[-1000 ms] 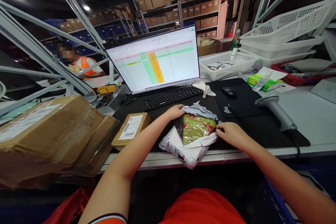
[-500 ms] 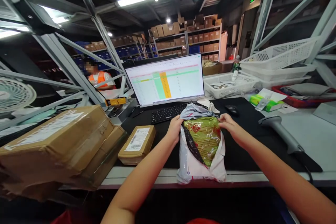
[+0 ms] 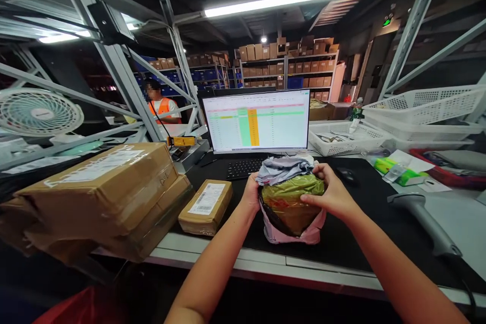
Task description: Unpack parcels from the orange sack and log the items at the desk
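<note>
Between my hands is a torn-open plastic mailer bag, white and grey, with its upper edge crumpled back. Through the tear shows a green-and-brown plastic-wrapped package; what is inside that wrap is hidden. My left hand is closed on the bag's left edge, fingers partly behind it. On the other side my right hand grips the upper right, its thumb lying across the green wrap. The bag is tilted up, its lower end over the black desk mat.
To the left are a small labelled carton and stacked larger cartons. Behind stand a keyboard and monitor. A mouse, barcode scanner and white baskets lie rightward. A person in an orange vest is farther back.
The bag has been tilted up and its lower end drawn away from the desk's front edge. My right hand has moved inward, its thumb now over the green wrap. The camera view has shifted.
</note>
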`<state>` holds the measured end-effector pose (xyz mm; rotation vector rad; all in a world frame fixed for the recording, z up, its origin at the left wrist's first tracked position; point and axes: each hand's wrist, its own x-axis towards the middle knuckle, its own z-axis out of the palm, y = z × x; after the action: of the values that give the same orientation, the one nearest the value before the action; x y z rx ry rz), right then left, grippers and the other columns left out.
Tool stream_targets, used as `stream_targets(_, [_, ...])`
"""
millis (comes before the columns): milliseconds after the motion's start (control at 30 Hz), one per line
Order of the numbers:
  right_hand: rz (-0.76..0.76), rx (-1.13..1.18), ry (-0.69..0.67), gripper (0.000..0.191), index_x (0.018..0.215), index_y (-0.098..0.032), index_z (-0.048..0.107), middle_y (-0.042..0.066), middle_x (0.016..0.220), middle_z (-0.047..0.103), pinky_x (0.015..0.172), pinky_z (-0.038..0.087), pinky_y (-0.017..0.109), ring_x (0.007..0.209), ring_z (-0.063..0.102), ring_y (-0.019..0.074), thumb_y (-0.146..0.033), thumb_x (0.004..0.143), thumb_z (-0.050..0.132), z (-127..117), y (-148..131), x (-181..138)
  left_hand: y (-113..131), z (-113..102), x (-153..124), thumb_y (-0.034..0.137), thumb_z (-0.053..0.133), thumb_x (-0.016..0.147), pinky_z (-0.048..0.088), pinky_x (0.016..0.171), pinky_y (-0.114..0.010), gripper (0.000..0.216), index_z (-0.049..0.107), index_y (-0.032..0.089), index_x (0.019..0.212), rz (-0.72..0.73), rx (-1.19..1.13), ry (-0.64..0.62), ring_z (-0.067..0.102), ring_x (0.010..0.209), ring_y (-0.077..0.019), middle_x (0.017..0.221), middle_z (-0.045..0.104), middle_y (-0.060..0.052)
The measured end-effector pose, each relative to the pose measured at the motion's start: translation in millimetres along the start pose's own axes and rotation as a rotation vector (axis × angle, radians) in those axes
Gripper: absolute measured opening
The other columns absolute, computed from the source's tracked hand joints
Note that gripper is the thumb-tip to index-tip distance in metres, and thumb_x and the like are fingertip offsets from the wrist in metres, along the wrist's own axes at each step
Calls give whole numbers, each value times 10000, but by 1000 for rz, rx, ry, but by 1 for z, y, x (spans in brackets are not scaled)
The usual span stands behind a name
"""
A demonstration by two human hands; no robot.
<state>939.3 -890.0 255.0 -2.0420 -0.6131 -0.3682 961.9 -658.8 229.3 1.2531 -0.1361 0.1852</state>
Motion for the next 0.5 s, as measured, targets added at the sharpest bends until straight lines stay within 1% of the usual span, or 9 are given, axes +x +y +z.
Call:
stream_targets(33, [-28, -64, -16, 697, 1211, -235, 474, 80, 1097, 646, 881, 470, 391, 1012, 620, 253, -553, 678, 790, -4, -7, -3, 2, 2, -1, 409, 684, 585, 511, 659, -335, 239, 625, 178, 562, 1, 28, -35, 647, 698, -221, 602, 644, -24])
stream_targets(133, [-156, -402, -38, 606, 1223, -264, 592, 81, 1103, 653, 979, 383, 496, 1063, 576, 288, -482, 704, 817, -16, -29, -13, 11, 11, -5, 342, 734, 554, 423, 587, -277, 253, 580, 157, 477, 36, 102, -129, 559, 611, -167, 550, 574, -8])
stream_targets(200, [-221, -535, -34, 601, 1243, -267, 612, 84, 1092, 650, 980, 374, 500, 1075, 551, 293, -428, 709, 836, -21, -40, -18, 18, 17, -9, 289, 725, 560, 392, 581, -256, 213, 575, 154, 491, 78, 131, -156, 518, 596, -139, 557, 558, 9])
stream_targets(267, [-262, -534, -26, 629, 1277, -259, 586, 85, 1116, 639, 952, 410, 450, 1074, 543, 273, -347, 712, 845, -22, -43, -22, 25, 22, -15, 239, 683, 596, 393, 600, -238, 116, 599, 164, 572, 123, 139, -151, 515, 614, -126, 589, 568, 28])
stream_targets(300, [-279, -514, -24, 630, 1275, -254, 575, 80, 1122, 636, 933, 428, 425, 1064, 544, 261, -310, 710, 847, -21, -42, -23, 28, 24, -18, 215, 662, 612, 405, 620, -231, 68, 630, 174, 655, 144, 136, -142, 535, 640, -128, 625, 592, 36])
stream_targets(367, [-314, -486, -26, 599, 1241, -252, 567, 67, 1121, 638, 909, 450, 399, 1043, 551, 246, -262, 710, 845, -18, -39, -25, 34, 26, -22, 177, 639, 623, 444, 687, -230, 250, 682, 203, 868, 162, 143, -139, 599, 739, -145, 756, 672, 36])
stream_targets(400, [-333, -488, -29, 577, 1223, -255, 566, 60, 1117, 641, 908, 456, 397, 1042, 555, 245, -247, 716, 840, -15, -38, -26, 37, 27, -22, 171, 634, 620, 462, 723, -238, 338, 693, 212, 950, 145, 154, -148, 626, 796, -159, 833, 706, 27])
stream_targets(433, [-354, -498, -35, 558, 1217, -257, 562, 57, 1122, 643, 912, 463, 397, 1051, 559, 247, -233, 727, 829, -13, -38, -27, 39, 26, -21, 177, 631, 619, 478, 752, -252, 380, 704, 211, 991, 114, 168, -160, 644, 839, -177, 890, 729, 11])
stream_targets(500, [-393, -548, -36, 534, 1235, -253, 545, 58, 1145, 645, 930, 474, 397, 1080, 568, 251, -200, 762, 787, -8, -39, -31, 40, 24, -14, 217, 616, 638, 496, 763, -284, 310, 739, 178, 919, 35, 197, -170, 662, 841, -207, 876, 746, -22])
